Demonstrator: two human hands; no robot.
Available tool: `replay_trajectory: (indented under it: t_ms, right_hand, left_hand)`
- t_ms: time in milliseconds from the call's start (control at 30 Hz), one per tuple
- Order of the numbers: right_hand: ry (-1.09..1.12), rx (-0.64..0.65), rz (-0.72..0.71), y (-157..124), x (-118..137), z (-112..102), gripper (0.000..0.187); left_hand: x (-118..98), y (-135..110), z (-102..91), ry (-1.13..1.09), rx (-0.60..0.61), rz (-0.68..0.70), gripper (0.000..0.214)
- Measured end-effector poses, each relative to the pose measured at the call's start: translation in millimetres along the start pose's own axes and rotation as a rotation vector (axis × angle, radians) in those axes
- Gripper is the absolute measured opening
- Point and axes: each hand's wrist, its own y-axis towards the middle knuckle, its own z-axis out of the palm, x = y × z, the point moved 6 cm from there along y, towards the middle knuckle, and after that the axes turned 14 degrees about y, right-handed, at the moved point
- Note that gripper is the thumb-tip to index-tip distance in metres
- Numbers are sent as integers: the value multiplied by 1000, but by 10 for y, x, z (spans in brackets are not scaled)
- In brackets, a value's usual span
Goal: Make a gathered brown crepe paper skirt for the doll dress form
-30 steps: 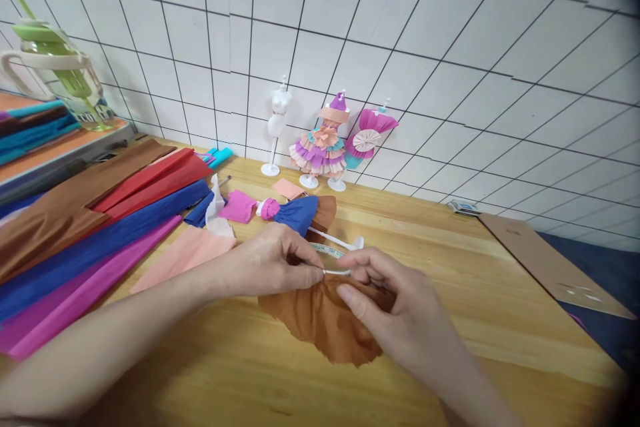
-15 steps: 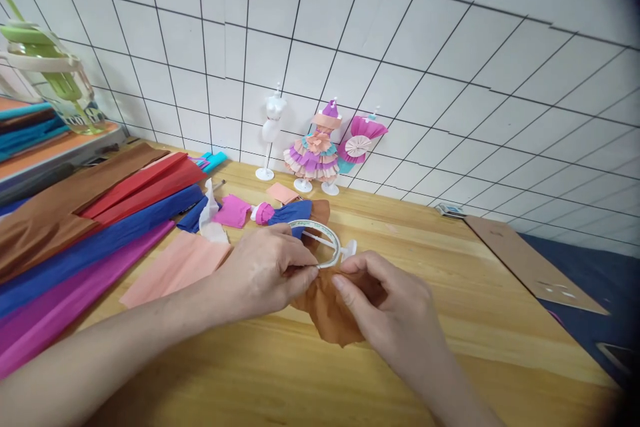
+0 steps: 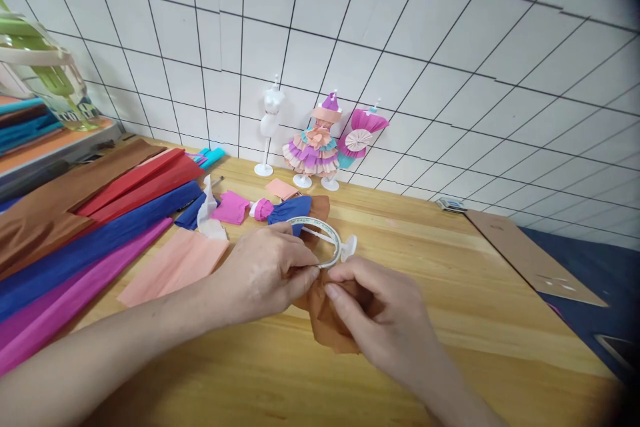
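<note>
My left hand (image 3: 267, 271) pinches a white roll of tape (image 3: 320, 240) at its near edge, fingers closed. My right hand (image 3: 377, 317) is closed on a gathered piece of brown crepe paper (image 3: 325, 323), pressing it against the tape end. Both hands meet over the wooden table (image 3: 450, 293). Just behind them lies a small mannequin in a blue and brown paper dress (image 3: 290, 208) with its white stand (image 3: 349, 247) on its side.
Long crepe paper sheets in brown, red, blue (image 3: 100, 240) and magenta lie at the left, with a peach sheet (image 3: 175, 267). By the tiled wall stand a bare white mannequin (image 3: 269, 123) and two dressed ones (image 3: 315, 147). A cardboard sheet (image 3: 530, 253) lies right; a green bottle (image 3: 50, 80) sits far left.
The brown paper has been bunched from a flat fan into a narrower gathered bundle. The tape roll has tilted up into fuller view. Both hands stay together.
</note>
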Motion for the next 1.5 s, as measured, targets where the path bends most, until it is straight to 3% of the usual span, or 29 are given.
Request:
replay_trajectory:
  t_ms: [167, 400, 933, 1067, 1233, 1367, 1500]
  right_hand:
    - [-21, -72, 86, 7, -64, -78, 15]
    - [2, -76, 167, -32, -165, -51, 15]
    - [-17, -181, 199, -53, -189, -18, 25]
    - [-46, -195, 147, -72, -189, -17, 27]
    - [-60, -82, 116, -38, -157, -40, 19]
    - [-34, 53, 172, -16, -160, -87, 7]
    - [-132, 28, 121, -8, -124, -164, 13]
  left_hand:
    - [-10, 6, -20, -24, 12, 9, 30]
    - [-41, -2, -34, -53, 2, 15, 29]
    - [-81, -6, -38, -81, 59, 17, 24]
    - [-69, -1, -46, -75, 106, -33, 16]
    - [-17, -8, 2, -101, 94, -43, 30]
    - [17, -3, 25, -115, 86, -10, 27]
    - [50, -1, 7, -43, 40, -6, 30]
